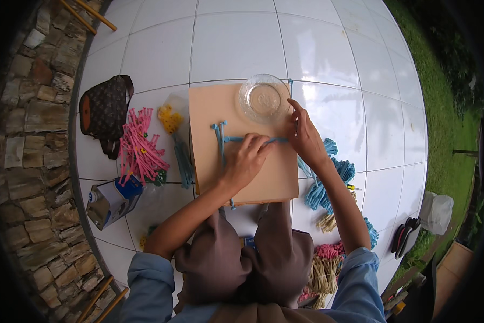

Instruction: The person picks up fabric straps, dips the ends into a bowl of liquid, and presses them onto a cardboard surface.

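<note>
White floor tiles [242,43] carry everything I see, with a stone wall at the far left and grass at the far right; the person sits on the floor, knees under a tan board [263,172].

My left hand [244,159] is curled down onto the board, fingertips pinching a blue cord [234,139] that runs across it. My right hand [305,133] lies just beside it, fingers stretched flat with the index pressing the same cord near the board's right edge. Neither hand lifts anything; both pin the cord against the board.

I judge the cord to be light, soft and limp, something that will flop and slide unless held at two points, so it is best taken between the fingertips close to the bend being shaped. Left of the left hand, the cord's ends [218,129] turn and run down the board.

Just beyond the right hand, a clear glass dish [264,99] sits on the board's top corner; it looks fragile and slippery. Right of the right forearm lies a bundle of blue cords [328,177]. Left of the board lie pink sticks [139,148], yellow bits in a clear bag [170,119], a carton [110,200] and a brown bag [104,110].
</note>
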Available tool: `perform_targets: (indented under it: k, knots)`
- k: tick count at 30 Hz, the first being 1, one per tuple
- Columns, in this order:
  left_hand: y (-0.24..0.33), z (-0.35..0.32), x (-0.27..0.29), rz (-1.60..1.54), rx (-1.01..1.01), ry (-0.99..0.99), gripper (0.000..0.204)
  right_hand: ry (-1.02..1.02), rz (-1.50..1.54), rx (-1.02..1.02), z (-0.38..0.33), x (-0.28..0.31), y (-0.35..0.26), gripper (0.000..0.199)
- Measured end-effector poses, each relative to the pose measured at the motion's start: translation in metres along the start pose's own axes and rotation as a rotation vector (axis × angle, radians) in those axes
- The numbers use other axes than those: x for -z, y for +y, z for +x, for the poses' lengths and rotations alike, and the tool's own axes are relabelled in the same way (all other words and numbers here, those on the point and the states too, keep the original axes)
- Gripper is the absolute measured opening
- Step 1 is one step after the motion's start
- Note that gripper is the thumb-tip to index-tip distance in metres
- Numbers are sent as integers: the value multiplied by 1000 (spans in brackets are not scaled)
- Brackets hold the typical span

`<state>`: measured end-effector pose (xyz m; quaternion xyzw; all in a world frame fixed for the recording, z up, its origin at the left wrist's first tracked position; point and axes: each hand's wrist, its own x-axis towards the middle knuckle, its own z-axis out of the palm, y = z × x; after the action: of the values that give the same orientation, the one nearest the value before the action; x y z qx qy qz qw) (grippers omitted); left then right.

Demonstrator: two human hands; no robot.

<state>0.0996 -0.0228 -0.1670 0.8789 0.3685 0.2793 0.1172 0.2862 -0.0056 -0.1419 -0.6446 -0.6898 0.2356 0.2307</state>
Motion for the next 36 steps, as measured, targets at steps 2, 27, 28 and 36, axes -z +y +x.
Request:
perform_targets:
  k: [2, 27, 28, 36]
  knots:
    - [-2, -4, -3, -29, 32, 10, 38, -44, 151, 135, -7, 7, 9, 54]
    - [3, -1, 5, 88, -12, -60, 33, -212, -57, 393, -28, 15, 29, 35]
    - [3, -1, 5, 90, -12, -60, 33, -213, -78, 393, -28, 16, 29, 35]
    - [3, -3, 3, 35, 30, -58, 39, -195, -104, 419, -27, 16, 27, 33]
